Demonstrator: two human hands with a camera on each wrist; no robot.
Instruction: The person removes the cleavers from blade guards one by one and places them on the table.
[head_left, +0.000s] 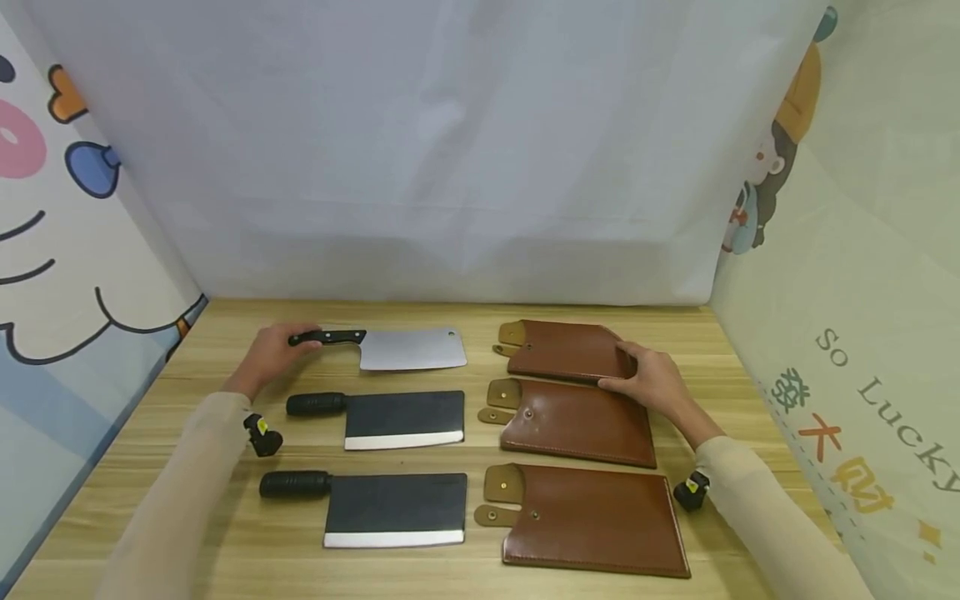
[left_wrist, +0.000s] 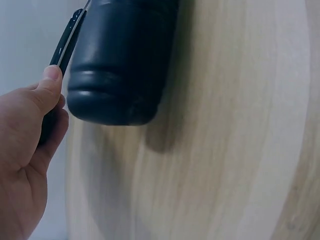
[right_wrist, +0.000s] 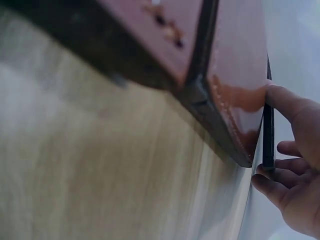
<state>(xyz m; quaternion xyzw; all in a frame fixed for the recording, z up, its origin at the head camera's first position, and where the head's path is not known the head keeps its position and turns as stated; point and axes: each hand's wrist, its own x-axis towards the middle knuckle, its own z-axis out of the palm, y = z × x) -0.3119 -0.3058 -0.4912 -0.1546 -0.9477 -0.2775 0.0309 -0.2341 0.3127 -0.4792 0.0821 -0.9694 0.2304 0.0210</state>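
Note:
My left hand (head_left: 274, 354) grips the black riveted handle (head_left: 333, 337) of the farthest cleaver, whose plain silver blade (head_left: 412, 349) points right. In the left wrist view the thumb presses along that handle. Across the table, my right hand (head_left: 654, 377) holds the right end of the farthest brown leather sheath (head_left: 566, 348), thumb at its near edge and fingers round the far corner. The sheath's tan strap tabs (head_left: 512, 334) face left, towards the blade. Just nearer lie a dark-bladed cleaver (head_left: 405, 417) and a second sheath (head_left: 577, 421), both untouched.
Closest to me rest another dark cleaver (head_left: 397, 508) and a larger sheath (head_left: 596, 517). All lie on a wood-grain table (head_left: 420, 575). A white sheet (head_left: 450, 167) rises behind, with printed panels at both sides.

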